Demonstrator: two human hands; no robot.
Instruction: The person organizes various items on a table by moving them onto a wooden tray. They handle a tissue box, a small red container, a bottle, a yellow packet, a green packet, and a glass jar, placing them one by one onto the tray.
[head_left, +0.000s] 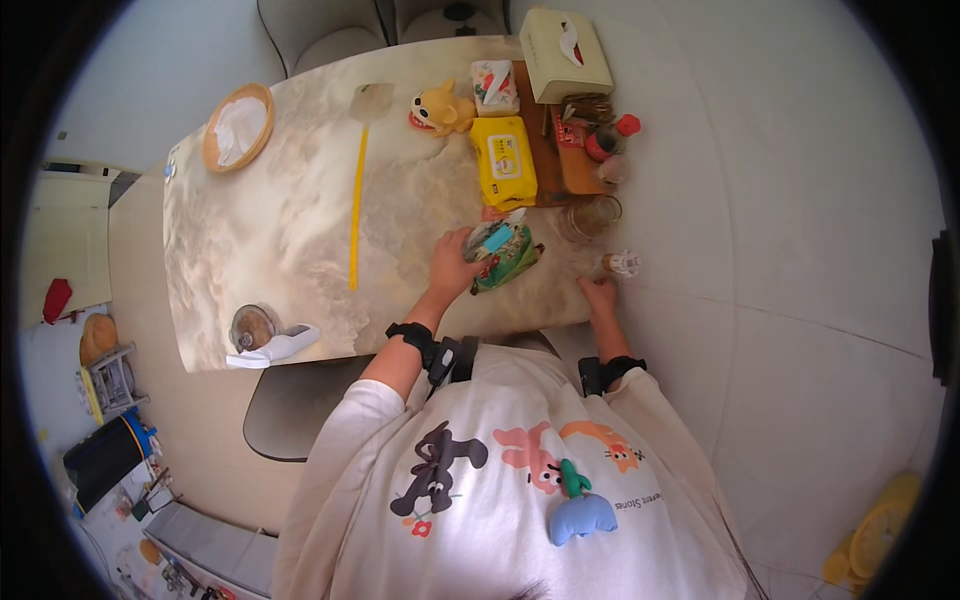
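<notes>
Fingers and thumb of my left hand (453, 264) hold the left side of a green patterned packet (516, 264) on the marble-patterned table. A light-blue piece (497, 239) sits on its upper part. My right hand (598, 294) is at the table's right edge, its fingertips against or just below a small clear container (586, 264). Whether they grip it is not plain. Just above that hand is a small bottle-like thing with a whitish top (621, 263). A larger glass jar (592, 217) stands farther up.
Beyond the packet are a yellow wipes pack (504, 161), a tissue pack (494, 86), a toy dog head (442, 109) and a cream tissue box (566, 60). A red-capped bottle (609, 139) stands right. Leftward lie a yellow-handled fly swatter (359, 202), a basket (268, 124) and a glass lidded pot (250, 328).
</notes>
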